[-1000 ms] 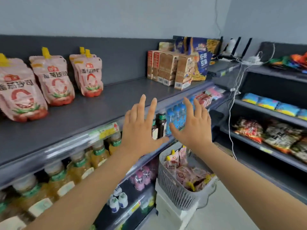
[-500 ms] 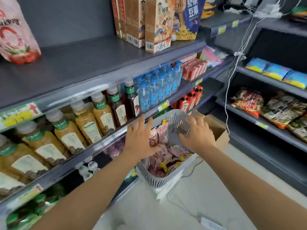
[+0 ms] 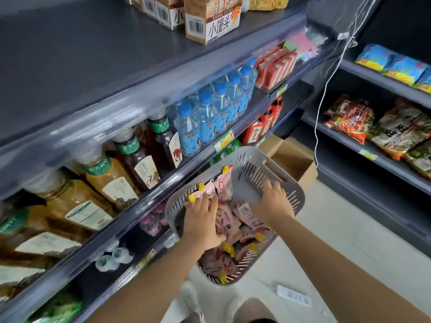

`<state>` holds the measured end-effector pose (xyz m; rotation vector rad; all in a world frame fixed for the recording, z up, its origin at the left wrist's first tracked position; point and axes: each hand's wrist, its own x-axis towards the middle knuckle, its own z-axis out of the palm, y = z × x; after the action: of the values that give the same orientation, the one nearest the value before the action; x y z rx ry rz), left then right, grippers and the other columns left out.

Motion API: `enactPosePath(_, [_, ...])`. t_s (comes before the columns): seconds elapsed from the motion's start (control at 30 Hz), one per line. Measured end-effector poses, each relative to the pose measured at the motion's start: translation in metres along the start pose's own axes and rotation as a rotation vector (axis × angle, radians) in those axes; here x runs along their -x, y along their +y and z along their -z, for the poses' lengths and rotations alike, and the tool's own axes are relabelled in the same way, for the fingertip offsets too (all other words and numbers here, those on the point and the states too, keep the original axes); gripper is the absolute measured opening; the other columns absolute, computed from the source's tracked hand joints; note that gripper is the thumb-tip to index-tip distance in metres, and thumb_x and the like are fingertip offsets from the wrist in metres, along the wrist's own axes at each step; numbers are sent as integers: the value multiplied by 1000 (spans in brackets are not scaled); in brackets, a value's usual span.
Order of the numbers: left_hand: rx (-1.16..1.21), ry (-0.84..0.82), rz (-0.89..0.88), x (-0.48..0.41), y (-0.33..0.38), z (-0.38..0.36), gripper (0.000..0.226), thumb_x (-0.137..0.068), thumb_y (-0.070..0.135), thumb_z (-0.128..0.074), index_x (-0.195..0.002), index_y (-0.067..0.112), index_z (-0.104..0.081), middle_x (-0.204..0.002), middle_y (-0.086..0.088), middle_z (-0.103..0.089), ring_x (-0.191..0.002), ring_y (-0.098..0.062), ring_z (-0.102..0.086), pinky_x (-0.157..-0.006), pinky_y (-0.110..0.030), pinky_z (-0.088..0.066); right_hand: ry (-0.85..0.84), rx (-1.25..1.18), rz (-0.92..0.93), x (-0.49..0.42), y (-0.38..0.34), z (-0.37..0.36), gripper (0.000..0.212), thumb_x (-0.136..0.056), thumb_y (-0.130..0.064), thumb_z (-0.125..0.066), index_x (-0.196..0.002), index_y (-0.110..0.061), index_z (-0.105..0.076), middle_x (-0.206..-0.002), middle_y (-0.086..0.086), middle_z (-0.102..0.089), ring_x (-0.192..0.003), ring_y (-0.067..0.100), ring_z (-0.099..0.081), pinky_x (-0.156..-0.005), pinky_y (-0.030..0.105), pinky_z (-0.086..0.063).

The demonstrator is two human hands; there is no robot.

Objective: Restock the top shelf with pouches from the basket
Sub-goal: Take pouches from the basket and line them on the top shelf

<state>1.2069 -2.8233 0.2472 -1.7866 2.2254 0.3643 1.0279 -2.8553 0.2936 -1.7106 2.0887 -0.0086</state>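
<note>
A grey slotted basket (image 3: 292, 186) stands low beside the shelving, filled with pink pouches (image 3: 227, 221) that have yellow caps. My left hand (image 3: 203, 220) is down inside the basket, palm over the pouches, with its fingertips curled by a pouch top and hidden. My right hand (image 3: 272, 202) is also in the basket, fingers spread against the grey inner wall just above the pouches, holding nothing. The top shelf (image 3: 93, 57) is a dark grey surface at the upper left, bare here. No pouches on it are in view.
Brown cartons (image 3: 211, 18) stand on the top shelf at the right. Tea bottles (image 3: 130, 169) and water bottles (image 3: 210, 115) fill the shelf below. A cardboard box (image 3: 296, 157) sits behind the basket. A white power strip (image 3: 293, 296) lies on the floor, and a white cable (image 3: 323, 94) hangs nearby.
Both hands have dropped from top-shelf height down into the basket. My view has tilted downward, so the pouches standing on the top shelf have left the frame.
</note>
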Motion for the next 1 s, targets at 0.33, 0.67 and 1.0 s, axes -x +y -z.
enactPosePath(0.33, [212,14,247,-10,15,-24,108,-79,71,-52,-151,20,10,-160,-9,3,-146,-29,-3,-116,-44,-17,-254,-56,-3,-98,-27,-61,88,-85,-44,-64,-149,-7,-15,-152,13,-25,-140,30,-26,-110,41,-30])
enactPosePath(0.67, [279,76,458,-24,45,-35,102,-82,73,-41,-152,16,7,-160,-9,3,-146,-29,6,-116,-42,9,-349,-445,-121,-149,-40,-125,103,-65,-22,-82,-142,-6,-15,-138,19,-44,-128,35,-45,-105,45,-41])
enactPosePath(1.0, [624,225,592,-73,70,-28,93,-87,35,-61,-151,5,-1,-157,-11,-11,-144,-25,-11,-118,-34,-6,-289,-896,-397,-159,10,-106,18,-81,4,-53,-93,-7,-48,-70,6,-46,-62,20,-44,-59,30,-37])
